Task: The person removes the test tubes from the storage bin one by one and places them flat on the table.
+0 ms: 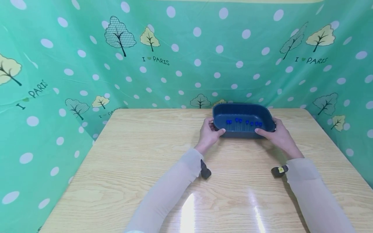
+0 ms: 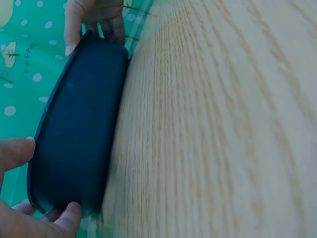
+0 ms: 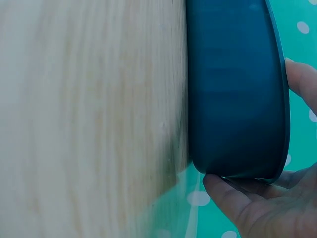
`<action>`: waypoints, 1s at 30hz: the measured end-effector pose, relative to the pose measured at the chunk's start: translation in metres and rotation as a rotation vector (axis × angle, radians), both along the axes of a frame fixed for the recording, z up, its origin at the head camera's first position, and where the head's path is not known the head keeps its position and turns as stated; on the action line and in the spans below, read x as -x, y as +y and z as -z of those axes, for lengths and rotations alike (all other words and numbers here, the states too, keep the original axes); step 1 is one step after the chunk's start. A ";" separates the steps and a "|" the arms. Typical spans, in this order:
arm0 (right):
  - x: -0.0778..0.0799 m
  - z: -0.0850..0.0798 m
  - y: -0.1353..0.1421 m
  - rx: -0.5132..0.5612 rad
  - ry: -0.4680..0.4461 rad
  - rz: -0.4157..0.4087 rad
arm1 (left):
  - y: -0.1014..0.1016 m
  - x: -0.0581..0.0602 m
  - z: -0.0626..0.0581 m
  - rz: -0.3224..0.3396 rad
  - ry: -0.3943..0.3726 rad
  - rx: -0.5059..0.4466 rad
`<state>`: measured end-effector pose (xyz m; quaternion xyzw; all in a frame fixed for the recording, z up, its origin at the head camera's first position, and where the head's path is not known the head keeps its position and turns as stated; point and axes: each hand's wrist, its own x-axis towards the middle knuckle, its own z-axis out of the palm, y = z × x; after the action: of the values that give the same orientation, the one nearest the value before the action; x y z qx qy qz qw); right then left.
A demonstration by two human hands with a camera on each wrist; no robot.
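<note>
A dark blue oblong tub (image 1: 242,109) with rounded corners is held between both hands near the back edge of the table. My left hand (image 1: 208,136) grips its left end, thumb over the front rim and fingers round the outside. At the opposite end my right hand (image 1: 279,136) does the same. Inside the tub, several small sticks (image 1: 247,123) with bright blue heads and thin pale stems stand in a loose row. Both wrist views show the tub's smooth outer wall (image 2: 74,124), its underside close to the tabletop.
The light wood-grain table (image 1: 140,155) spreads out in front of the tub and to its left. Behind and at both sides hangs a green cloth (image 1: 180,81) with white dots and printed trees. A dark wrist device (image 1: 205,171) sits below each sleeve cuff.
</note>
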<state>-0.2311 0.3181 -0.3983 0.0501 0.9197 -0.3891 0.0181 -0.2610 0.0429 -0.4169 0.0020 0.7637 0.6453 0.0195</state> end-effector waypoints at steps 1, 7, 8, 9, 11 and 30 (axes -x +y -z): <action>0.000 0.000 0.000 0.001 0.000 0.001 | 0.000 0.000 0.000 0.000 -0.002 0.001; 0.000 0.000 -0.003 0.005 -0.007 0.004 | -0.003 0.001 0.001 -0.003 -0.006 -0.006; 0.000 0.000 -0.003 0.005 -0.008 0.004 | -0.003 0.001 0.001 -0.003 -0.005 -0.007; 0.000 0.000 -0.003 0.005 -0.009 0.004 | -0.003 0.001 0.001 -0.003 -0.004 -0.008; 0.000 0.000 -0.004 0.005 -0.010 0.002 | -0.004 0.000 0.000 -0.001 0.000 -0.010; 0.000 -0.002 -0.010 0.006 0.000 -0.009 | -0.009 -0.002 -0.001 0.002 0.001 0.007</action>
<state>-0.2309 0.3084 -0.3958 0.0460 0.9187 -0.3918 0.0202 -0.2588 0.0334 -0.4159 0.0031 0.7660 0.6425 0.0199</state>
